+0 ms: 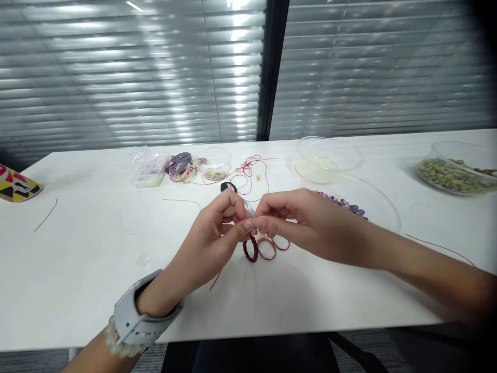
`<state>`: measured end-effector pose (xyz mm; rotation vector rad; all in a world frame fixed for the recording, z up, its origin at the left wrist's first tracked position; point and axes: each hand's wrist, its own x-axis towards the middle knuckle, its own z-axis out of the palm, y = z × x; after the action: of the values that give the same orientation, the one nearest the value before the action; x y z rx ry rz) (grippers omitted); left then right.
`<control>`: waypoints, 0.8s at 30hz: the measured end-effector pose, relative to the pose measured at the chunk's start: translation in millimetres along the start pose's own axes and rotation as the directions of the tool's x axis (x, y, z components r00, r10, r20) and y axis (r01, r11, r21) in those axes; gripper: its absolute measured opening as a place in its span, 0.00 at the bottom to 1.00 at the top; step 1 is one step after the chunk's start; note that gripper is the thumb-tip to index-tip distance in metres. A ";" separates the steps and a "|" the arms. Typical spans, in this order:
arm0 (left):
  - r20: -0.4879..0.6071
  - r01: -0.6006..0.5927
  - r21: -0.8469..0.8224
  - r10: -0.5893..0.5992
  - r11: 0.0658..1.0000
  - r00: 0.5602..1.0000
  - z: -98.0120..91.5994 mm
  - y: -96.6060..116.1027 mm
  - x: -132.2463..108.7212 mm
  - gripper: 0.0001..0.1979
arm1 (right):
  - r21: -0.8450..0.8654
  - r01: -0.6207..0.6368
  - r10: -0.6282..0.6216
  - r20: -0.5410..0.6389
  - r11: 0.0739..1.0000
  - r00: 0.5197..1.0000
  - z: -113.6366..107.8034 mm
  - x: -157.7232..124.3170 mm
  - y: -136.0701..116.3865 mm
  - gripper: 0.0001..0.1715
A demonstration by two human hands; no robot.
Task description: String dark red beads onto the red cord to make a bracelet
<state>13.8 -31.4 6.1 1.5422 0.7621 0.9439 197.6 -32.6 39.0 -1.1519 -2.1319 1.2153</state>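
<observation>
My left hand (221, 225) and my right hand (298, 220) meet above the table, both closed in a pinch with thumb tips touching. Just under the fingertips hangs a dark red beaded bracelet (250, 257); its top goes up to the fingers, which hide the part they grip. Right beside it are thin reddish loops (266, 258). A piece of red cord (216, 280) shows below my left hand. Behind the fingers lie scissors with black handles (229, 186), partly covered.
A clear tray (392, 212) with purple beads lies behind my right forearm. Further back are a round clear container (316, 171), tangled red cord (248, 166), a bead dish (216, 173), purple bead strands (180, 163) and a compartment box (149, 173). Green pieces fill a tub (458, 176) at right.
</observation>
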 end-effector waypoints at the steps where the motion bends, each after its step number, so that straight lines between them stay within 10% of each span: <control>1: 0.003 0.001 -0.005 -0.001 1.000 1.000 -0.1 -0.2 0.1 0.09 | -0.045 0.032 -0.033 -0.011 0.998 0.999 0.7 -1.1 -1.1 0.13; 7: -0.055 -0.061 -0.037 0.059 0.997 0.997 1.0 1.4 0.4 0.09 | -0.146 0.180 -0.200 -0.133 0.973 0.971 6.3 1.0 -2.4 0.12; 14: -0.375 -0.197 0.063 0.206 0.978 0.904 -2.0 2.0 1.4 0.10 | -0.434 0.290 -0.479 -0.432 0.853 0.764 10.7 0.6 -0.1 0.10; 24: -0.677 -0.158 -0.154 0.012 0.975 0.736 -10.6 7.2 3.2 0.09 | -0.020 0.236 -0.204 -0.577 0.972 0.791 8.3 1.3 -1.6 0.11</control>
<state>5.8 -24.9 14.4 1.0390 1.0630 1.6441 190.4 -36.1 35.9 -1.0410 -1.6939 0.6893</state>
